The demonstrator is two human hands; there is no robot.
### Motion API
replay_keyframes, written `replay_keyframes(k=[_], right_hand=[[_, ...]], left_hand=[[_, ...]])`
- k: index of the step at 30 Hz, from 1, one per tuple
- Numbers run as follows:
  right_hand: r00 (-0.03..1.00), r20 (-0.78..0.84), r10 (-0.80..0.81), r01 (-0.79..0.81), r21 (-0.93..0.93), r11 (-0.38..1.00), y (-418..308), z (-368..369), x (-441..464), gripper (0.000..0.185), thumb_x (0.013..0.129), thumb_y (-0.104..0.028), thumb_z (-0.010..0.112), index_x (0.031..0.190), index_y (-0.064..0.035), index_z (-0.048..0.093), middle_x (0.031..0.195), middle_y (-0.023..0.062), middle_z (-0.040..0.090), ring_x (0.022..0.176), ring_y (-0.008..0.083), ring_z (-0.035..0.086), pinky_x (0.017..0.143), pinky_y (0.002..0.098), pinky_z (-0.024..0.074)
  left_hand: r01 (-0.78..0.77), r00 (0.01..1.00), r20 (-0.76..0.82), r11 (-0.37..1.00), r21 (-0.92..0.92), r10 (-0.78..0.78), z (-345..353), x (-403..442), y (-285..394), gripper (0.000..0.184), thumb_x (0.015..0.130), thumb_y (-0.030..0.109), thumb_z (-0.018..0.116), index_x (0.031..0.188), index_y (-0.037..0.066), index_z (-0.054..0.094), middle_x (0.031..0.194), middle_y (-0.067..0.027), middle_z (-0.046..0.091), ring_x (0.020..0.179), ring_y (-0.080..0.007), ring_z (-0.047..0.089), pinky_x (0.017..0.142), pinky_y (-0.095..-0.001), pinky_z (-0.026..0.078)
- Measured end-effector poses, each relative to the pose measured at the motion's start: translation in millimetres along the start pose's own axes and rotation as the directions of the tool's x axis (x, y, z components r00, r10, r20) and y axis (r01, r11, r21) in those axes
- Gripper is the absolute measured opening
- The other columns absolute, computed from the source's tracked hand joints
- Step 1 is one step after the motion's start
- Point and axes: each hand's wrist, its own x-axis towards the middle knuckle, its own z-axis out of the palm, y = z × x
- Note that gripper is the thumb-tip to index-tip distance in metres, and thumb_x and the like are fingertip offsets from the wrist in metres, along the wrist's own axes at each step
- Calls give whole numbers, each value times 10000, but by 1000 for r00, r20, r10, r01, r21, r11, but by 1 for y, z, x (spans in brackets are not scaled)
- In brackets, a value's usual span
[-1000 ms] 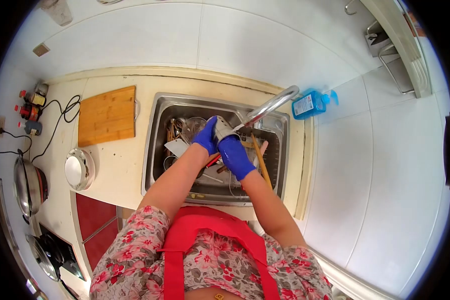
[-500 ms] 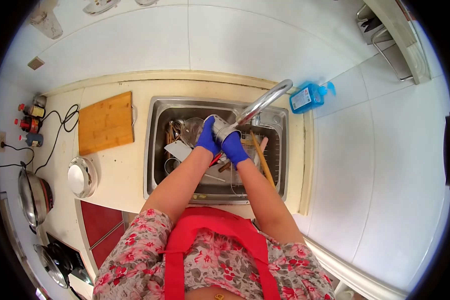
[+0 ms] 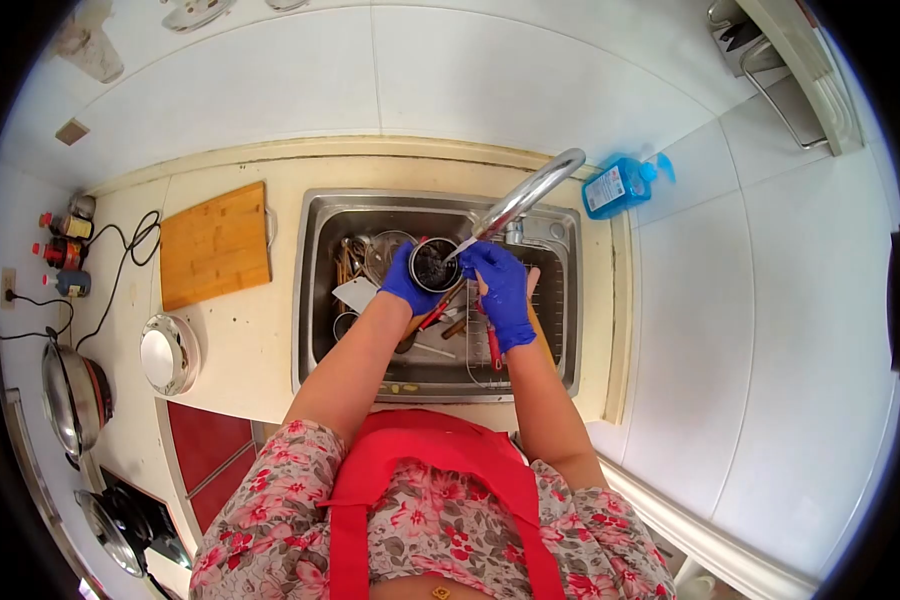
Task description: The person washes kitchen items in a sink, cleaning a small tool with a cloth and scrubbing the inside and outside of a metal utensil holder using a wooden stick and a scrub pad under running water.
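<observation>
My left hand (image 3: 400, 284), in a blue glove, is wrapped round a metal cup (image 3: 434, 265) with a dark inside, its mouth facing up toward me. Water from the chrome faucet (image 3: 528, 190) runs into the cup. Right of the cup's rim, my right hand (image 3: 505, 290), also in a blue glove, has its fingers bent and bunched together; what is in them, if anything, is hidden. Below both hands lies the steel sink (image 3: 435, 384), holding a white flat piece (image 3: 356, 293), a red handle (image 3: 495, 348) and a wire rack (image 3: 562, 300).
Left of the sink lie a wooden cutting board (image 3: 213, 245) and an upturned bowl (image 3: 167, 352). A blue soap bottle (image 3: 610, 188) stands at the back right. Bottles (image 3: 65, 253), a black cord (image 3: 130, 245) and a lidded pan (image 3: 70, 397) are at the far left.
The cup has turned from tilted sideways to mouth up, beneath the water. My right hand has let go of the cup's side and moved to the right, up near its rim.
</observation>
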Motion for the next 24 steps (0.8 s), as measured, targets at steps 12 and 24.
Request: replay_keyframes(k=[12,24], right_hand=[[995,-98,30,-47,-170,984,88,-40,-13,185,810,-109,551,942,-3,627,839,109,633,700,211,613,654,315,468],[997,-15,-71,39,-719,694,130,-91,26,188,765,-128,499,876,-38,621,854,186,602,778,360,569,690,432,449]], left_hand=[[40,996,-90,809,586,16,19,-11,-15,368,895,306,316,1165,149,511,1190,-53,551,1114,-207,494,981,-354,357],[-505,819,509,-90,859,265,-98,39,-16,470,915,421,256,1204,129,486,1259,-60,499,1153,-233,462,1009,-365,343]])
